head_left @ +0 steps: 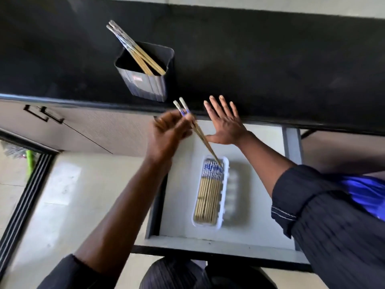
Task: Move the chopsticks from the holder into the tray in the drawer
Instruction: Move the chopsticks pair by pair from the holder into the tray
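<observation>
Left grip (166, 136) is pinching two chopsticks (213, 154) — we are aiming their tips down-right into the tray (226, 165); right grip (225, 124) splayed, empty.

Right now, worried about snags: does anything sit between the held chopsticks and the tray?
Nothing visible does: the blue-patterned wooden chopsticks in the left hand point tips-first into the white plastic tray; the open right hand lies beside their path.

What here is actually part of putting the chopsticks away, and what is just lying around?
Part of the job: the holder; the loose chopsticks standing in it; the pair gripped by the left hand; the tray; the drawer; the right hand, spread over the drawer.

Just around: the black counter; the cabinet handles; a green item on the floor.
</observation>
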